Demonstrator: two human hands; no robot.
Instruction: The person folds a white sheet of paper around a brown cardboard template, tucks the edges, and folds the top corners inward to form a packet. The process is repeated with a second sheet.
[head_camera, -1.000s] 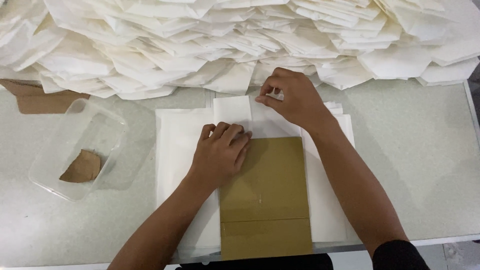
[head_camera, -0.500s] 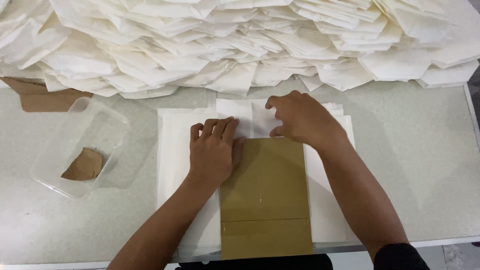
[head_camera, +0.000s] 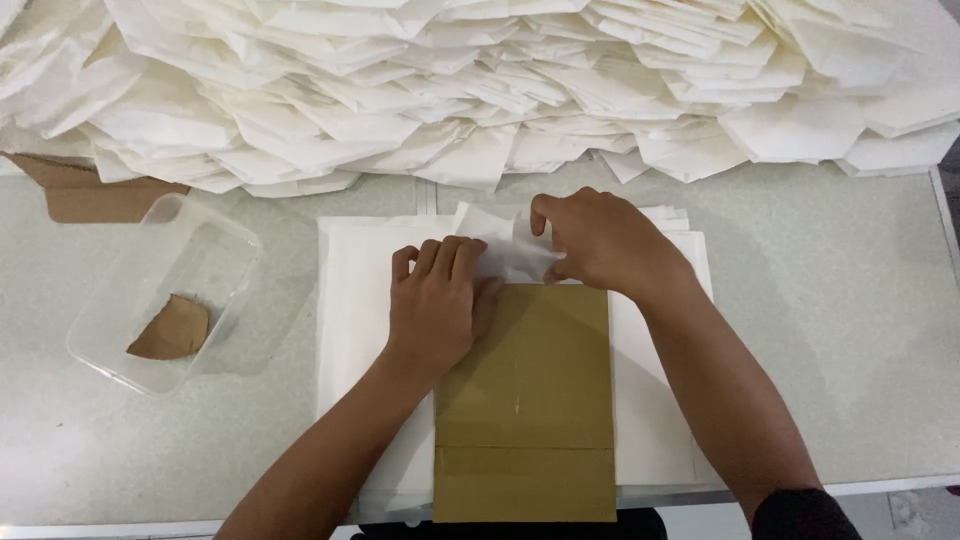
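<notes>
Folding white paper over a flat brown cardboard template (head_camera: 525, 400) lying on a stack of white paper sheets (head_camera: 350, 300). The left hand (head_camera: 435, 305) lies flat, fingers spread, pinning paper at the template's top-left corner; the right hand (head_camera: 600, 245) pinches the raised white paper flap (head_camera: 500, 245) just above the top edge. A clean crease likely needs the flap drawn tight against that edge while the template is kept from shifting.

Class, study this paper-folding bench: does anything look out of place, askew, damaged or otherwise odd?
Little stands out. A torn brown scrap lies alone inside the clear plastic tub, which sits askew to the table edge. The white sheets, cardboard template and both hands look orderly.
</notes>
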